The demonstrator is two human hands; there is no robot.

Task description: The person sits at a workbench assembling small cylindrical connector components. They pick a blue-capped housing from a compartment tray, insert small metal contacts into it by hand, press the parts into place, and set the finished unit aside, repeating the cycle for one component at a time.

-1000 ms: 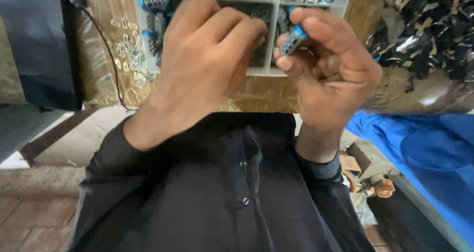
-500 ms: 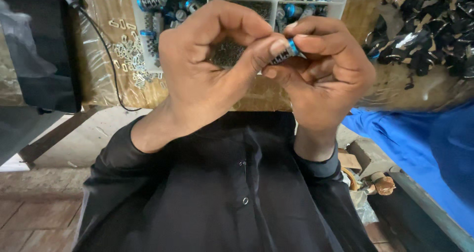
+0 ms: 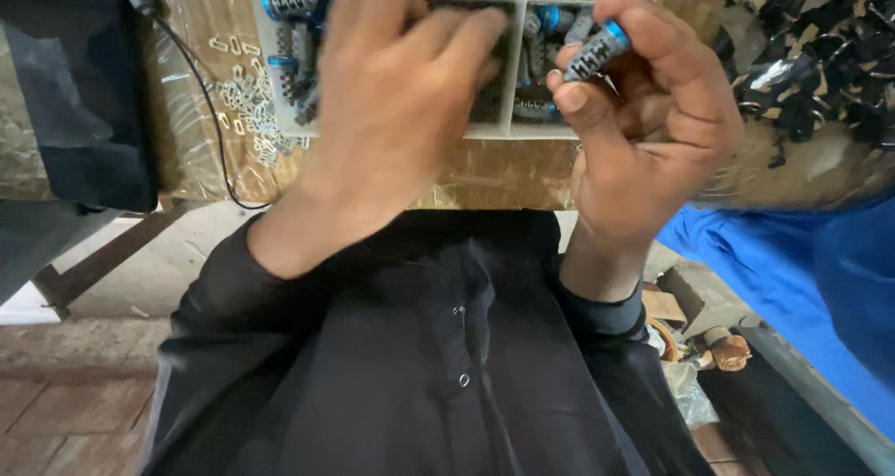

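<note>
We hold one small cylinder (image 3: 597, 52) in the right hand (image 3: 643, 131), at the upper right of centre in the frame, pinched between thumb and forefinger with the other fingers curled behind it. The left hand (image 3: 401, 94) reaches into the tray (image 3: 508, 133) at top centre, fingers bent down over a compartment; its palm faces away, so we cannot tell whether it grips anything. For this step, we judge it best to keep the pinch near the middle of the cylinder so the blue end stays free, and to take one piece at a time from the tray, since the parts lie loose and crowded. The cylinder looks like ridged grey metal with a smooth blue cap. The tray is pale, rigid plastic with straight dividers, and holds more blue-capped cylinders plus small bright metal pieces. Similar small metal clips (image 3: 244, 98) lie scattered left of the tray on the tabletop (image 3: 485, 178), which is covered by glossy, wrinkled clear film. A thin black cable (image 3: 207, 122) runs across the upper left. A heap of dark, angular parts (image 3: 811, 56) fills the upper right, and blue cloth (image 3: 792, 271) lies at right.
</note>
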